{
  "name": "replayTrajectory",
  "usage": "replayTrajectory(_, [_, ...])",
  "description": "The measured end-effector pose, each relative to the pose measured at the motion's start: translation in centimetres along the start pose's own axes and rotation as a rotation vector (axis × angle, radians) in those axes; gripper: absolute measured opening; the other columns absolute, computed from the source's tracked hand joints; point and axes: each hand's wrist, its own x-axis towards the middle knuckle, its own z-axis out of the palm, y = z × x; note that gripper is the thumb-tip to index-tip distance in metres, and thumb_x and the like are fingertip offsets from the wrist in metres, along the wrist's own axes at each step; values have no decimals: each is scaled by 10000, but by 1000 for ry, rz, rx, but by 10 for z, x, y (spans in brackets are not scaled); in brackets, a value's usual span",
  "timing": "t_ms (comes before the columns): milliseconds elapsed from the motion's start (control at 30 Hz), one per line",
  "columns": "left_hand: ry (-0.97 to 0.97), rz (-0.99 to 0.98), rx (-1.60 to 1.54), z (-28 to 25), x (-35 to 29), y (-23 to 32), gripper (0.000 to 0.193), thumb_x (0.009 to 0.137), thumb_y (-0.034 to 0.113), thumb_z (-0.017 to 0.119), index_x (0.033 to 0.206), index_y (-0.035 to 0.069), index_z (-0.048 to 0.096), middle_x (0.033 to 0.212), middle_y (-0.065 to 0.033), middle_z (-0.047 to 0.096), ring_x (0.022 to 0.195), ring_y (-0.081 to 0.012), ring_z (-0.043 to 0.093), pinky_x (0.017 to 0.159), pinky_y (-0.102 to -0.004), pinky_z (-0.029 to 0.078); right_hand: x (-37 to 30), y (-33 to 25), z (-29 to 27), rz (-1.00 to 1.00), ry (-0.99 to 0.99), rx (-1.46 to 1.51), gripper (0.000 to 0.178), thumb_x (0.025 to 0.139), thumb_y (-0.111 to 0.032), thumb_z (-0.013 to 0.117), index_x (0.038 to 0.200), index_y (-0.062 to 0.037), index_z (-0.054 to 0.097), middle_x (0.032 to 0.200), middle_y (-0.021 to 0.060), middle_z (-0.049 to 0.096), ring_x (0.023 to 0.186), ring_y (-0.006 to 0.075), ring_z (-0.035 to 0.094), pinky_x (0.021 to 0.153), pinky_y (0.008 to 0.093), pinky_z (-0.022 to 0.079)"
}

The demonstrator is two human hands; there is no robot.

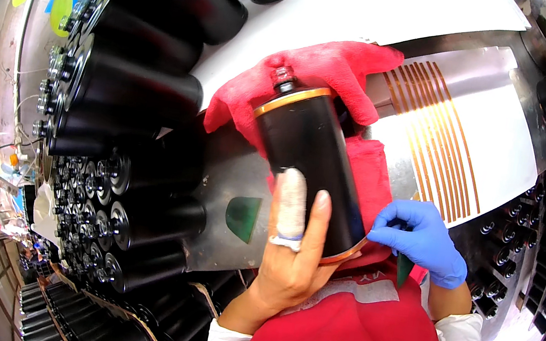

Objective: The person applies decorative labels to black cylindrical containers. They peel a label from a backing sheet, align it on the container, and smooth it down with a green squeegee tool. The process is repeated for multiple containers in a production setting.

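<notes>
I work at a shiny metal bench (228,185) with stacked black cylinders (137,87) to my left. A crumpled red cloth (316,71) cushions the black cylinder with copper-coloured end rings (313,159). My bare left hand (294,244) grips it; my blue-gloved right hand (421,238) pinches its lower ring.

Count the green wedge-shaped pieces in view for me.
2. One green wedge lies on the metal plate, left of the left hand. A second, darker one sits below the blue-gloved right hand, partly hidden. Others may be covered.
</notes>
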Motion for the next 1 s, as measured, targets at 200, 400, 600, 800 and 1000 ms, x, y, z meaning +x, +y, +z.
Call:
replayTrajectory(200, [-11,-67,-253,8,-34,-32,1055,681,276,821,1370,-183,167,1206,-295,535,1032,-384,610,873,-358,483,4,4,8,-103,-47,-29,108,781,-92,723,797,-15,650,682,-22,586,616,15,503,558,178,419])
replayTrajectory(400, [-67,-255,-527,3,-39,-29,1027,788,283,734,1399,-161,38,1421,-300,305,1307,-397,364,1066,-393,299,-5,0,7,-39,49,9,99,786,-69,717,793,-1,646,689,-13,590,613,21,517,547,174,425])
replayTrajectory(600, [-14,-418,-1446,8,-34,-20,1056,782,-19,627,1462,121,-170,1536,-174,56,1383,-323,236,1092,-429,250,-9,0,15,-63,-36,13,97,797,-80,714,782,-16,643,660,-21,579,584,13,508,514,170,403])
replayTrajectory(800, [0,-525,-1483,3,-21,-3,1040,792,-92,562,1462,208,-174,1529,-156,100,1350,-331,303,1031,-464,373,-8,0,17,8,-15,58,120,796,-92,722,766,-20,632,651,-33,562,575,4,484,500,170,385])
replayTrajectory(1000, [13,-509,-1357,8,-22,-1,1020,819,-80,562,1459,220,-174,1523,-150,109,1339,-328,314,1013,-492,394,-8,2,20,-32,4,69,130,797,-94,724,759,-20,623,652,-47,547,575,0,468,502,168,377])
